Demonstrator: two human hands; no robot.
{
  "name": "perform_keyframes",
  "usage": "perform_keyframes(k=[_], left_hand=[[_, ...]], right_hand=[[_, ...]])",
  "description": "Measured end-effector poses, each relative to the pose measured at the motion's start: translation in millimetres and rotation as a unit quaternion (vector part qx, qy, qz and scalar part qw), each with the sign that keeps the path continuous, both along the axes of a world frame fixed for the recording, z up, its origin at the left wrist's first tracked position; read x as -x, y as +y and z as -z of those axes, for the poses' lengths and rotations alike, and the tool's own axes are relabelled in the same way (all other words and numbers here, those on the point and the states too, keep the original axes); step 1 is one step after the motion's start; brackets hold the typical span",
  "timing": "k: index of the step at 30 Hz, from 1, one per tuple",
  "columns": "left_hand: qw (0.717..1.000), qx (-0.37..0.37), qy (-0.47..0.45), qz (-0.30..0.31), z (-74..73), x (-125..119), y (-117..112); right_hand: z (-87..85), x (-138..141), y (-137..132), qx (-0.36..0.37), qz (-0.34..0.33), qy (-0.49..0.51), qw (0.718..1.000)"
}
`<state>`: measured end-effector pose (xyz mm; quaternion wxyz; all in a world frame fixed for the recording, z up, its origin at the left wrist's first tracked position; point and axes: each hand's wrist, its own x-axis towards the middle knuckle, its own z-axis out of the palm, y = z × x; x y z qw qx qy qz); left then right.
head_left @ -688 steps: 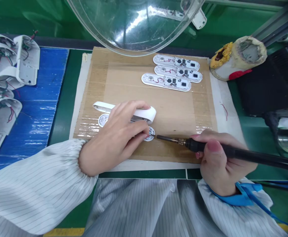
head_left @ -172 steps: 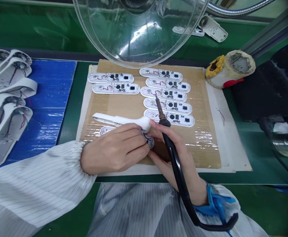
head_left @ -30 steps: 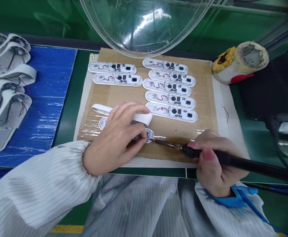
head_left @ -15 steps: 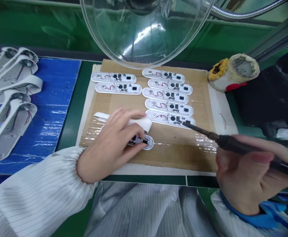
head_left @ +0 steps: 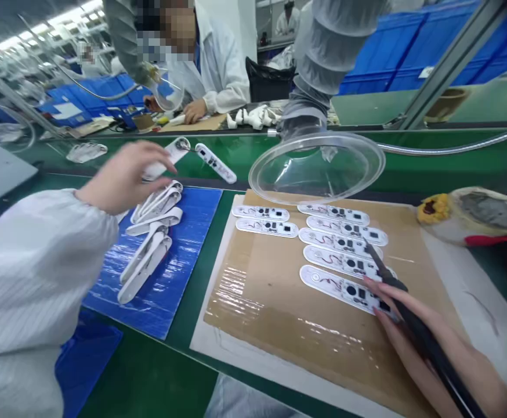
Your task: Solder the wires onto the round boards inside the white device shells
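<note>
The green workbench (head_left: 253,157) runs across the far side, and on it, at the person's left, lies a blue corrugated plastic sheet (head_left: 179,273). To its right is the tape-covered brown cardboard mat (head_left: 279,313), under a clear plastic dome hood (head_left: 318,165) on a grey ribbed duct.

The left hand (head_left: 123,177) is raised over the far left corner of the blue sheet, its fingers closed around a white elongated plastic housing (head_left: 169,154). The housing's long axis slants up and away to the right, toward the bench's far edge, and a second matching piece (head_left: 216,163) hangs just beyond its tip; I cannot tell whether the two are joined. The left hand is by far the nearer hand to it. The right hand is well apart, on the mat.

The right hand (head_left: 436,342) rests at the mat's near right corner, gripping a black-handled soldering iron (head_left: 410,313) whose tip points away, toward the far edge, over the boards.

Counted: seven white oblong circuit boards (head_left: 340,287) on the mat, two in a left column and five in a right column; about five white housings (head_left: 149,249) stacked on the blue sheet. A yellow-stained tip-cleaning holder (head_left: 475,215) sits at the mat's far right corner. A co-worker's hand (head_left: 195,110) rests across the bench.
</note>
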<state>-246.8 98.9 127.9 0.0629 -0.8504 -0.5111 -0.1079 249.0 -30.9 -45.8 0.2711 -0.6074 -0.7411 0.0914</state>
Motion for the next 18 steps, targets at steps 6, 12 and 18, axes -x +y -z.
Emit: perform_keyframes(k=[6, 12, 18], left_hand=[[0.976, 0.178, 0.118, 0.041, 57.9, 16, -39], [0.976, 0.174, 0.126, 0.011, 60.6, 23, -56], [0.984, 0.145, 0.105, 0.01, 65.5, 11, -64]], right_hand=[[22.2, -16, -1, 0.002, 0.0, -0.011, 1.0], [18.4, -14, 4, -0.001, -0.03, 0.012, 0.999], [8.9, -12, -1, 0.004, -0.018, 0.005, 1.0]])
